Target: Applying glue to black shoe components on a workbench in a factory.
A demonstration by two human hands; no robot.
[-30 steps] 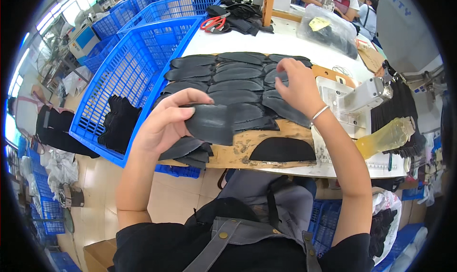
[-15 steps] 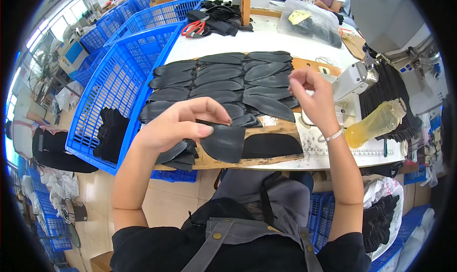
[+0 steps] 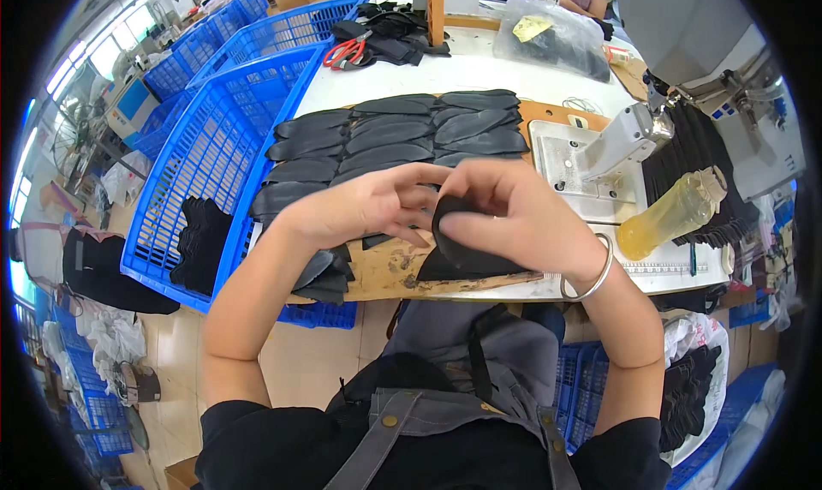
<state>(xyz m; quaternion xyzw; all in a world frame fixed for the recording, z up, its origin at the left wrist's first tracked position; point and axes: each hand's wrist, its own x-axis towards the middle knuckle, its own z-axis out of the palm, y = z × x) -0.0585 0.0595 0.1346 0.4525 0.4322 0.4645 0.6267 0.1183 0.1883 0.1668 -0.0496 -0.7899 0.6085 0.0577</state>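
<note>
My right hand (image 3: pixel 522 220) pinches a black curved panel (image 3: pixel 454 243) between thumb and fingers, its edge bent up over the near side of the wooden board (image 3: pixel 385 271). Close beside it, my left hand (image 3: pixel 368 203) has its fingers apart and slightly curled, somewhat blurred; nothing shows in its grasp. Below the right hand, a flat black piece (image 3: pixel 467 271) lies on the board, partly covered by the held panel. Overlapping rows of dark leaf-shaped panels (image 3: pixel 385 132) cover the far part of the board. Several more panels (image 3: pixel 325 271) are heaped by my left wrist.
Blue crates (image 3: pixel 184 164) stand along the left, the nearest holding black pieces (image 3: pixel 201 242). Red-handled scissors (image 3: pixel 345 53) lie at the back. To the right are a sewing machine arm (image 3: pixel 629 139), a bottle of yellow liquid (image 3: pixel 672 214) and stacked black strips (image 3: pixel 698 156).
My right hand has come left and down and now grips a panel. The left hand, earlier pinching a panel, has moved slightly right and its fingers have spread.
</note>
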